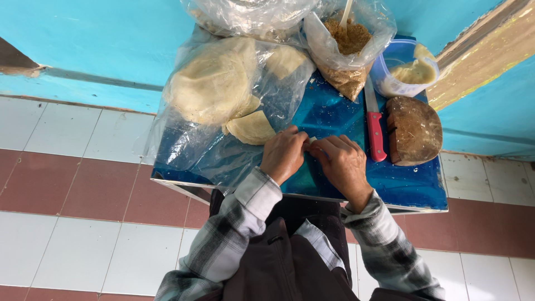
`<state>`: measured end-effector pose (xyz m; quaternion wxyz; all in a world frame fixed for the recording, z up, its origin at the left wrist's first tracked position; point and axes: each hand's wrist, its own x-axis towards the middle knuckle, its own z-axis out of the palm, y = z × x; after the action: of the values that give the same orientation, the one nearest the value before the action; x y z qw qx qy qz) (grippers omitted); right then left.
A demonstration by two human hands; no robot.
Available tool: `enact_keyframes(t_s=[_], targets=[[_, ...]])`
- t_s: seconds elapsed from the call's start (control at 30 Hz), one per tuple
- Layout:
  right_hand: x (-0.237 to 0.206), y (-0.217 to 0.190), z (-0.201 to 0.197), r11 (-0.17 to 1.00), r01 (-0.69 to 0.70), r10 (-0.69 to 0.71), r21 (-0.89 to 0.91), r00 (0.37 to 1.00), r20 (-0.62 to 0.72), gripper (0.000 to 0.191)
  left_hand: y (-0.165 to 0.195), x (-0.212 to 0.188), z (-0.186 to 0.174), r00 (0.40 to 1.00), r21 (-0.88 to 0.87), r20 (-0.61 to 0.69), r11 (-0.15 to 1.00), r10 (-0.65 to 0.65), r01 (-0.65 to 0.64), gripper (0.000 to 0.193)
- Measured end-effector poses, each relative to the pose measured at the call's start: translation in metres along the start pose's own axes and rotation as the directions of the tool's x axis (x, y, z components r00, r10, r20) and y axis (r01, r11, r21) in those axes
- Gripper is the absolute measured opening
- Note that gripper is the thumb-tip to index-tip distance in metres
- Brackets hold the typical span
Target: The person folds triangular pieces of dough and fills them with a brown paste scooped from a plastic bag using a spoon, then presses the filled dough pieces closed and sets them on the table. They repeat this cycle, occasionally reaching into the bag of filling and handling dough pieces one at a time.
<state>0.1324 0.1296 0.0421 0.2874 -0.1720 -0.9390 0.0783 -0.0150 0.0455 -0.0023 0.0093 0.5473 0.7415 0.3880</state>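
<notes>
Both hands, left hand [284, 155] and right hand [343, 163], meet near the blue surface's [334, 111] front edge, fingers pinched shut on a small pale wrapper [312, 139], apparently mid-fold; sealing it needs steady pressure.

Two hands [284, 155], one knife [374, 120], three bags [348, 50]

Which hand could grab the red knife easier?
Probably the right hand. The red-handled knife lies just beside it on the blue table, while the left hand sits farther away, next to the flat dough rounds. Both hands are pinching something small together.
</notes>
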Motion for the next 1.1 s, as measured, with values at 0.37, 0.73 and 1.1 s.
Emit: enact_keyframes(t_s=[0.37,0.73,1.1], targets=[[-0.001,-0.014,0.001,0.993,0.009,-0.018,-0.118,0.997,-0.073,0.013,0.001,-0.004,-0.008,0.994,-0.035,-0.017,0.994,0.108,-0.108,0.012],[0.013,0.002,0.000,0.982,0.075,-0.076,-0.171,0.997,0.002,0.010,0.005,-0.009,-0.012,0.989,-0.001,-0.044,0.990,0.139,-0.140,0.012],[0.009,0.000,0.011,0.919,0.179,-0.157,-0.350,0.984,0.089,0.046,0.010,-0.006,-0.022,0.933,-0.403,-0.356,0.909,-0.049,-0.106,0.017]])
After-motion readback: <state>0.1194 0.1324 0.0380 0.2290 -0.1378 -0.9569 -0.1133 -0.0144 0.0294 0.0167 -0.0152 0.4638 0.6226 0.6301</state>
